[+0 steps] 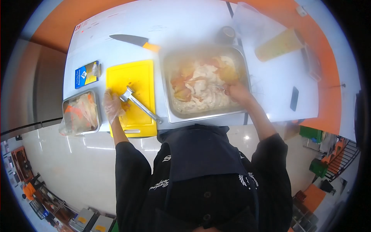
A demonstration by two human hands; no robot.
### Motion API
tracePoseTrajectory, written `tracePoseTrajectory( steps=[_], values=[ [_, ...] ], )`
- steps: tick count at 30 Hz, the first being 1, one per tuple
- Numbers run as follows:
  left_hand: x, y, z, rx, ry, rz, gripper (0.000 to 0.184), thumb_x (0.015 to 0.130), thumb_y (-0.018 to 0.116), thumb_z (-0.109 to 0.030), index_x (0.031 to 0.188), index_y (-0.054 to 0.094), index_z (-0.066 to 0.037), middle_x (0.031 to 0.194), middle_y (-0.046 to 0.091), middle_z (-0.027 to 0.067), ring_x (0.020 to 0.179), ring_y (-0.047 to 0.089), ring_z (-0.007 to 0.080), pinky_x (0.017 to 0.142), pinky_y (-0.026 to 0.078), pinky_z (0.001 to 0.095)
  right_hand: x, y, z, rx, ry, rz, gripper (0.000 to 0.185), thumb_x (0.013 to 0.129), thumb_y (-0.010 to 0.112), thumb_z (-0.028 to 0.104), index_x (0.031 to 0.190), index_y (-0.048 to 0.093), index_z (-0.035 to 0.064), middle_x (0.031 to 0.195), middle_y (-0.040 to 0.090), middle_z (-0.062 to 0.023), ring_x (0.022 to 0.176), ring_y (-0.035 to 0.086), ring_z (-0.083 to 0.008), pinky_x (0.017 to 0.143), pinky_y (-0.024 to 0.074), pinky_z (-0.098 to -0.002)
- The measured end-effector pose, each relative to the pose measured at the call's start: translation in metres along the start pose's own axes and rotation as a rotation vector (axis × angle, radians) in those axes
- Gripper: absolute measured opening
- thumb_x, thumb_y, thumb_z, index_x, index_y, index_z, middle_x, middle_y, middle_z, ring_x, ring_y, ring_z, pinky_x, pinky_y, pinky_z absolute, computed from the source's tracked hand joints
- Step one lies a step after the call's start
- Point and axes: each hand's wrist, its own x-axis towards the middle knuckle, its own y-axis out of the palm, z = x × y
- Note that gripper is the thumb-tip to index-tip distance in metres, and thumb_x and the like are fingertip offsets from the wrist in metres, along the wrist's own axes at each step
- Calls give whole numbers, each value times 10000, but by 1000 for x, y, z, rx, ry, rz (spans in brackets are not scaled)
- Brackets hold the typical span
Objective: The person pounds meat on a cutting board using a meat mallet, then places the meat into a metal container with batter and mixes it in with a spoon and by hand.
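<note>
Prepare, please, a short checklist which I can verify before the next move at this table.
1. Left hand gloved: ok, a clear glove covers it.
2. Right hand gloved: cannot tell.
3. Knife apart from both hands: ok, it lies beyond the yellow board.
4. Yellow board free of tools: not ok, the metal mallet lies across it.
5. Mixture in the metal pan uniform in colour: not ok, pale and orange-yellow patches show.
</note>
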Motion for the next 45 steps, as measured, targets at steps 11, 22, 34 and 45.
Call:
tracePoseTrajectory(
  steps=[11,22,34,45],
  values=[
    [9,1,17,-6,27,4,328,952,482,-70,1272,496,0,997,643,159,495,632,230,421,511,344,-17,-14,-5,-58,-110,-96,223,900,523,129,946,675,-27,705,573,-87,560,502,-170,505,373,-322],
    [-18,-2,-29,-58,-38,13,324,958,485,-71,1277,485,-15,968,632,159,467,620,246,364,467,351,-38,12,6,-803,-529,-396,232,777,546,-2,991,632,30,907,653,-224,871,632,-404,758,491,-476],
    [30,3,60,248,285,-96,340,942,501,-96,1275,515,-30,1021,646,187,684,686,290,574,541,381,-41,6,15,-726,-629,-368,179,760,550,17,920,630,23,912,658,-217,843,647,-389,736,507,-478],
    [5,-4,10,257,221,-49,345,926,516,-88,1257,524,7,1071,645,198,786,693,304,696,561,372,-44,9,26,-933,-487,-242,213,742,584,50,941,653,24,839,661,-199,825,658,-381,744,522,-479]
  ],
)
